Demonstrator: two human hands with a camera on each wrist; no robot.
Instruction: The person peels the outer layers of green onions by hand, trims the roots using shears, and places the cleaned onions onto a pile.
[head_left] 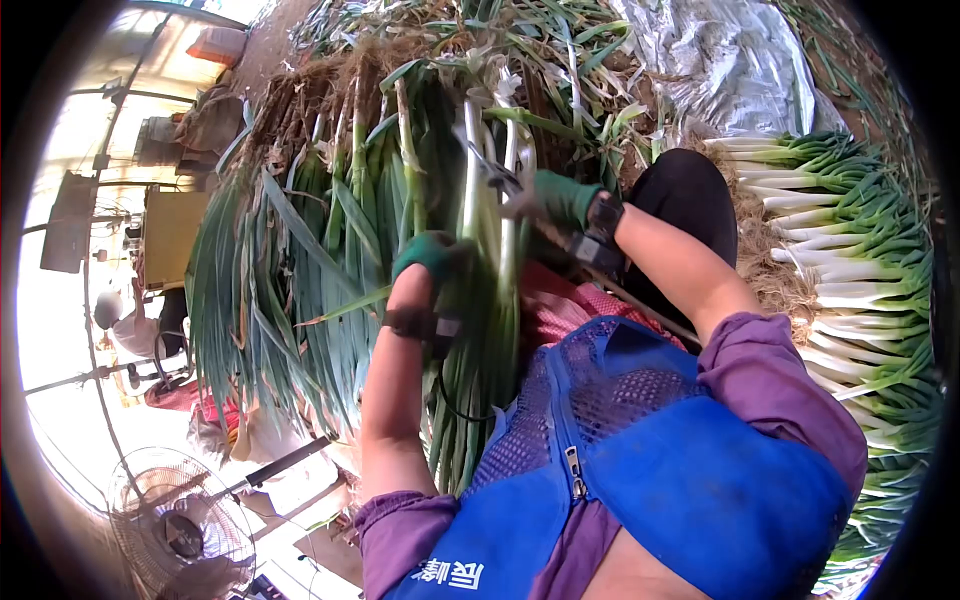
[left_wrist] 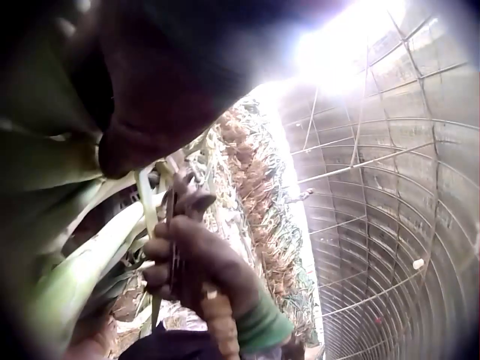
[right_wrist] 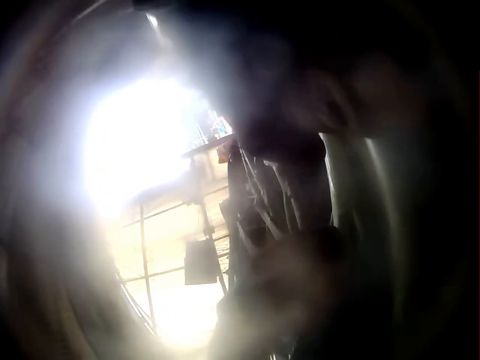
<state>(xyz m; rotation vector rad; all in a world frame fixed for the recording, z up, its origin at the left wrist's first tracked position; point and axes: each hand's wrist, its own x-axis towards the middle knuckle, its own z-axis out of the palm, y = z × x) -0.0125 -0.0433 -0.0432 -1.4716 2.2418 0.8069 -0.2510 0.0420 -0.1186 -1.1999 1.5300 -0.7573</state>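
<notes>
In the head view my left hand, in a green-cuffed glove, grips long leeks whose pale stalks rise above it. My right hand, in a similar glove, is beside the stalks and holds a slim metal tool; its exact type is unclear. The left wrist view shows the right hand with fingers curled round the tool, near a pale stalk, while the left hand is a dark shape above. Pale stalks show in the dark, blurred right wrist view.
Untrimmed leeks with brown roots lie at the left. Cleaned leeks are lined up at the right, beyond a dark round object. Plastic sheeting lies at the back right. A fan and a seated person are at the left.
</notes>
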